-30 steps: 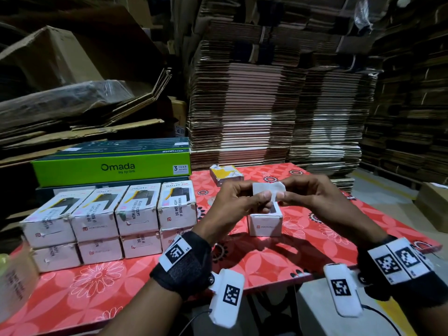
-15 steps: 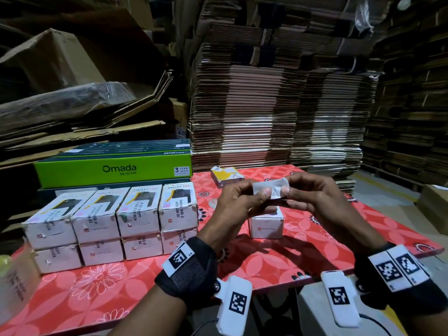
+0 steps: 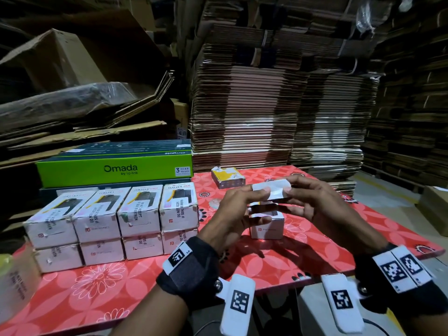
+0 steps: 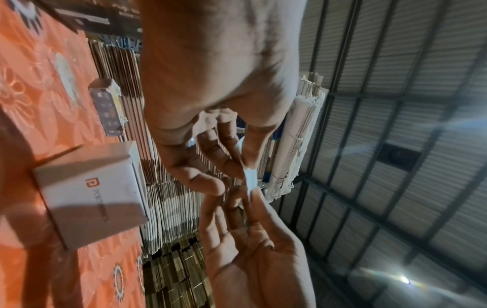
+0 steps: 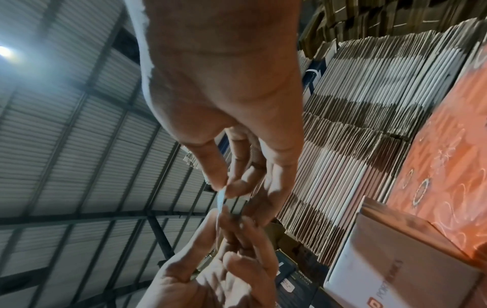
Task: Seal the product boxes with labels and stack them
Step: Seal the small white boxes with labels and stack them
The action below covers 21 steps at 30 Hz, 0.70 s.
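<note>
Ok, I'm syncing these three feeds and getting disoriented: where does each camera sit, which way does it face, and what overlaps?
Head: worn on the head, facing forward and down at the red table; shows both forearms, left hand and right hand pinching a white label.
Left wrist: on the left wrist, looking along the fingers toward stacked cardboard and the roof; shows both hands.
Right wrist: on the right wrist, tilted up at the roof; shows both hands.
Shared: all see the label and the single white box under it.
</note>
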{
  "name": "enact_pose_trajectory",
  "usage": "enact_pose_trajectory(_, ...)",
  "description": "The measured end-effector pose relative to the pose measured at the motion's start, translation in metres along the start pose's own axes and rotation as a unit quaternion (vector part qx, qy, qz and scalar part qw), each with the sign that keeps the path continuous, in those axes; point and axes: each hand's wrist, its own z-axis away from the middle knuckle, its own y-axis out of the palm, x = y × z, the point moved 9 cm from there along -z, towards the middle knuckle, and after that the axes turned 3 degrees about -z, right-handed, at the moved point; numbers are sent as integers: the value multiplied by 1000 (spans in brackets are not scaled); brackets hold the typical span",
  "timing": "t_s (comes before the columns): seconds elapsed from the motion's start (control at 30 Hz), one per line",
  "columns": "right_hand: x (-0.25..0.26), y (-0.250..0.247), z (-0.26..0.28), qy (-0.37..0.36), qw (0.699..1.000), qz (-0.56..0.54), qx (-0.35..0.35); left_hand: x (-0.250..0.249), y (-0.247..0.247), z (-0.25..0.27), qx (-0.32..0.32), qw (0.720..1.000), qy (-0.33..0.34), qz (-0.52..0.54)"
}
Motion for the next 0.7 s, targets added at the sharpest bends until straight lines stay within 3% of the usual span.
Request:
enact_pose_trajectory(0.27,4,-10,3,-21,996,78,-23,1,-12,-6,-4,1000,-4,-28)
enact_pose_trajectory(0.47,3,-12,0,-8,1000,4,-14,7,1,-5,53,997,-53,12)
enact_pose_trajectory(0.6,9,-29,0,-21,996,-40,-75,6,-2,-10,43,994,-71,72)
enact_pose_trajectory(0.7,9,-37,3,-48,995,-23,-82,3,-18,-19,-20,996,-25,-78)
